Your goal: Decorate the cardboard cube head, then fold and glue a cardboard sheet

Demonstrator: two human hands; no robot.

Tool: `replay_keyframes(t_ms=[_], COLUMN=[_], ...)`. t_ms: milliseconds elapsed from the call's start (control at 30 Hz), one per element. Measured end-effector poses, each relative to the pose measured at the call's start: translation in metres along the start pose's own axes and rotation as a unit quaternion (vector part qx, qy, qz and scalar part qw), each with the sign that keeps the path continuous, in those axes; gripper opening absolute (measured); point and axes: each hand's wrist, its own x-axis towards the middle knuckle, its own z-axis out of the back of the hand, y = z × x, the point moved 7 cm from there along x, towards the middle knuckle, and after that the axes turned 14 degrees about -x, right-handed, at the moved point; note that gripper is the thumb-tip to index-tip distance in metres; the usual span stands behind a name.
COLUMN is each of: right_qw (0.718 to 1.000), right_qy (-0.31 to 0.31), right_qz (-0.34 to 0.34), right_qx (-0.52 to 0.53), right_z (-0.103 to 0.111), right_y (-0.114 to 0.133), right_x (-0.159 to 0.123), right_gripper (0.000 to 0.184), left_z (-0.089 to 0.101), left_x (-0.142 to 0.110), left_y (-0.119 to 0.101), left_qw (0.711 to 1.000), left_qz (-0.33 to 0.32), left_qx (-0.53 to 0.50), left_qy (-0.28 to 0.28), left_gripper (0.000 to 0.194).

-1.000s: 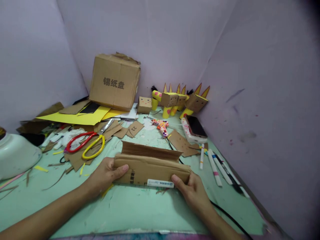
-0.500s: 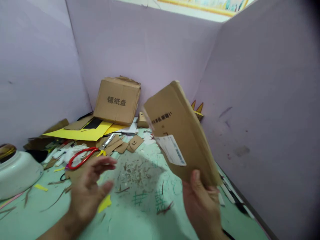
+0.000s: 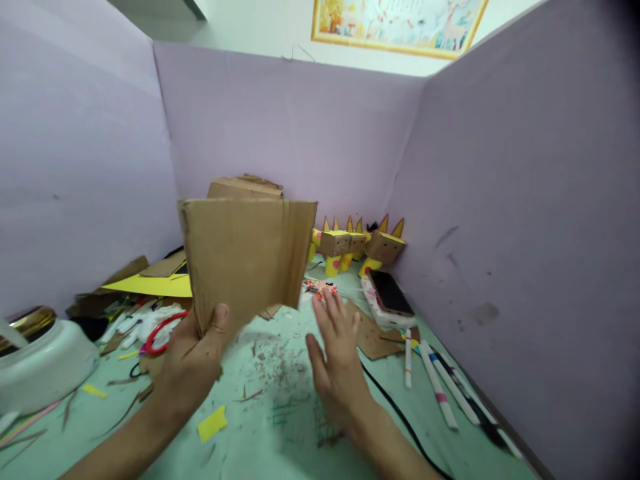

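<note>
My left hand grips a folded piece of brown cardboard by its lower left corner, thumb on the near face. The piece stands upright above the table, with a crease near its right side. It hides most of a cardboard box behind it. My right hand is apart from the cardboard, fingers stretched out and holding nothing. Red-handled scissors lie just behind my left hand, their blades hidden by the cardboard. A flat cardboard scrap lies beyond my right hand.
Small yellow and brown cardboard figures stand at the back right, near a phone on a white box. Several markers lie at right beside a black cable. A white container stands left. Purple panels enclose the table.
The cardboard has passed from my right hand to my left and moved left, its plain face now showing instead of the labelled one. My right hand has opened. The view has tilted up.
</note>
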Motion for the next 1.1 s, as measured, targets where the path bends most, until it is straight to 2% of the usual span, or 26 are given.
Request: replay_keyframes(t_ms=[33,67,100,133,167,200,233,267,300,333,367,433,467,533,567,600,667,767,833,900,967,1000,1033,1100], right_qw=[0.999,0.994,0.985,0.971,0.951,0.926,0.900,0.880,0.872,0.880,0.901,0.953,0.975,0.997,0.989,0.973,0.943,0.921,0.912,0.909,0.915,0.918,0.921,0.922], right_qy=[0.005,0.006,-0.003,-0.030,-0.077,-0.138,-0.199,-0.249,-0.276,-0.276,-0.248,-0.144,-0.078,0.055,0.121,0.177,0.257,0.320,0.345,0.349,0.316,0.291,0.266,0.222], right_qz=[-0.046,-0.087,-0.126,-0.169,-0.217,-0.263,-0.301,-0.326,-0.332,-0.324,-0.306,-0.239,-0.186,-0.016,0.083,0.150,0.191,0.189,0.192,0.202,0.223,0.235,0.247,0.269], right_qx=[0.029,0.070,0.121,0.169,0.207,0.232,0.244,0.241,0.230,0.210,0.185,0.120,0.092,0.043,0.018,-0.018,-0.087,-0.119,-0.110,-0.106,-0.117,-0.129,-0.145,-0.170], right_z=[-0.001,-0.001,0.001,0.006,0.015,0.026,0.039,0.052,0.063,0.071,0.076,0.073,0.064,0.037,0.020,0.003,-0.023,-0.037,-0.035,-0.030,-0.025,-0.024,-0.023,-0.022], right_y=[-0.013,-0.024,-0.033,-0.043,-0.052,-0.061,-0.069,-0.074,-0.077,-0.077,-0.075,-0.065,-0.056,-0.030,-0.015,-0.005,-0.001,-0.001,0.000,0.001,0.001,0.001,0.000,-0.002], right_x=[0.004,0.007,0.009,0.010,0.007,0.000,-0.009,-0.021,-0.031,-0.040,-0.048,-0.062,-0.069,-0.084,-0.095,-0.106,-0.120,-0.122,-0.120,-0.117,-0.114,-0.113,-0.113,-0.114], right_gripper=[0.052,0.051,0.050,0.049,0.048,0.046,0.044,0.041,0.039,0.037,0.035,0.033,0.036,0.053,0.068,0.082,0.104,0.107,0.103,0.102,0.093,0.084,0.073,0.055], left_z=[0.002,-0.004,-0.013,-0.028,-0.042,-0.058,-0.073,-0.087,-0.096,-0.103,-0.105,-0.106,-0.105,-0.104,-0.103,-0.103,-0.100,-0.091,-0.086,-0.085,-0.091,-0.098,-0.109,-0.131], left_x=[0.000,-0.005,-0.013,-0.024,-0.033,-0.042,-0.051,-0.061,-0.073,-0.086,-0.096,-0.111,-0.114,-0.117,-0.117,-0.117,-0.116,-0.116,-0.110,-0.095,-0.075,-0.065,-0.058,-0.049], left_y=[-0.018,-0.031,-0.038,-0.035,-0.025,-0.009,0.012,0.036,0.058,0.072,0.080,0.085,0.084,0.082,0.081,0.080,0.079,0.071,0.057,0.041,0.034,0.033,0.035,0.048], left_qw=[0.989,0.958,0.915,0.870,0.844,0.826,0.813,0.795,0.772,0.749,0.732,0.706,0.697,0.695,0.701,0.710,0.720,0.723,0.742,0.779,0.814,0.823,0.816,0.781], left_qz=[-0.123,-0.235,-0.327,-0.389,-0.402,-0.390,-0.342,-0.272,-0.197,-0.141,-0.095,-0.027,-0.004,0.007,-0.002,-0.016,-0.031,-0.021,-0.017,-0.016,-0.014,-0.032,-0.066,-0.119], left_qx=[0.083,0.164,0.235,0.300,0.346,0.385,0.426,0.466,0.492,0.504,0.511,0.509,0.509,0.493,0.481,0.466,0.451,0.446,0.415,0.365,0.316,0.301,0.293,0.305], left_qy=[-0.002,0.007,0.014,0.044,0.082,0.130,0.200,0.278,0.352,0.407,0.442,0.492,0.505,0.524,0.527,0.528,0.526,0.528,0.526,0.510,0.487,0.480,0.494,0.532], left_gripper=[0.043,0.050,0.061,0.074,0.083,0.084,0.083,0.083,0.085,0.090,0.096,0.103,0.104,0.100,0.096,0.093,0.090,0.089,0.082,0.070,0.054,0.057,0.057,0.056])
